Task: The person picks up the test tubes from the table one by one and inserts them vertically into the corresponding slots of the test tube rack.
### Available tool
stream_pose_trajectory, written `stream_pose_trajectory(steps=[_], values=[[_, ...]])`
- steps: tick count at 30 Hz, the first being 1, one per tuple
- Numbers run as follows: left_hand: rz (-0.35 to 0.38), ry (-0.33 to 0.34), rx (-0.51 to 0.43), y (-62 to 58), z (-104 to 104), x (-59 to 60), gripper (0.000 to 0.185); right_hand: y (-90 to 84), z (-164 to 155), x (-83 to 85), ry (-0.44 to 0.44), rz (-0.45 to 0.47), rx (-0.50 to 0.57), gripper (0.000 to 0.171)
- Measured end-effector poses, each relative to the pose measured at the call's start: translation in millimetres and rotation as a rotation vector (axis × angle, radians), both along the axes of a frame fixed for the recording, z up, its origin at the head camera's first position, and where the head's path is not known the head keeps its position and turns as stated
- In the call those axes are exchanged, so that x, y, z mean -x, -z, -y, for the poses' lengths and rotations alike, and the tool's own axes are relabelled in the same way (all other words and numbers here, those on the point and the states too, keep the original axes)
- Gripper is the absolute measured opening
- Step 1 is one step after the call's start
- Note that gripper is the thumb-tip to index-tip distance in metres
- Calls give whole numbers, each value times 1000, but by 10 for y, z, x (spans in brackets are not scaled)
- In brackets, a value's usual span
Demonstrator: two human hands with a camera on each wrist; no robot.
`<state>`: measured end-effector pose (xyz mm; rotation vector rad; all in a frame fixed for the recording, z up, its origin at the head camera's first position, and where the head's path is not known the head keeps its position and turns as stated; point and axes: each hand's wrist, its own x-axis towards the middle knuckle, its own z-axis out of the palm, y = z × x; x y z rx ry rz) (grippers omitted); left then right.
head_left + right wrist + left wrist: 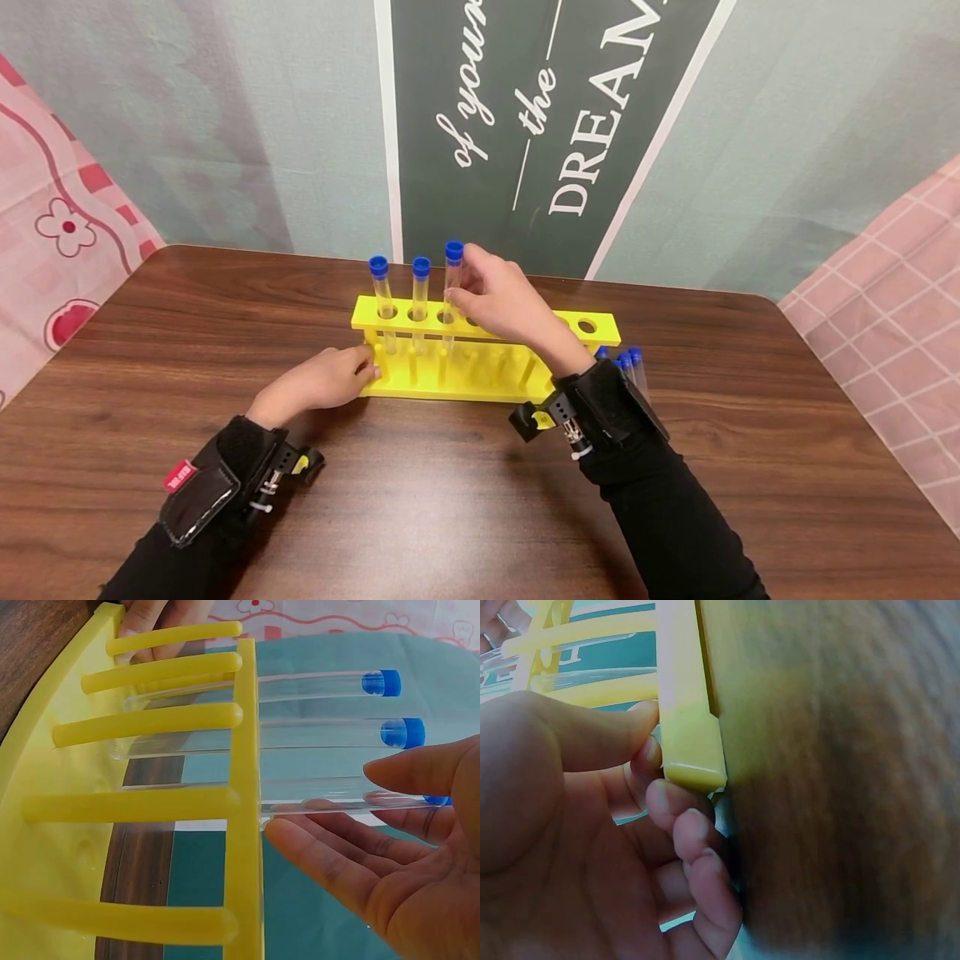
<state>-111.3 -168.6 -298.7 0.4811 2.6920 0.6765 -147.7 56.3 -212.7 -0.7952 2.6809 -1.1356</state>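
A yellow test-tube rack (450,387) stands on the brown wooden table (450,500). Two clear tubes with blue caps (382,287) (420,287) stand in its leftmost holes. A third capped tube (453,265) sits in the hole beside them, a little higher. My right hand (459,287) pinches this third tube (341,802) near its top between thumb and fingers (315,847). My left hand (367,371) grips the rack's left end; in the left wrist view its thumb and curled fingers (664,802) hold the end of the rack (686,712).
Several more blue-capped tubes (628,360) lie on the table behind my right wrist, at the rack's right end. The rack's right holes (587,326) stand unfilled. A banner with lettering (570,125) hangs behind the table's far edge.
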Motion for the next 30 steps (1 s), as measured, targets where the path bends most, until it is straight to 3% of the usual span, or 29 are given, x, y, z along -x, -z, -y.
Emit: stream_pose_trajectory(steps=[30], values=[[4, 0, -6, -10, 2, -3, 16, 32, -6, 23, 4, -41, -77, 8]])
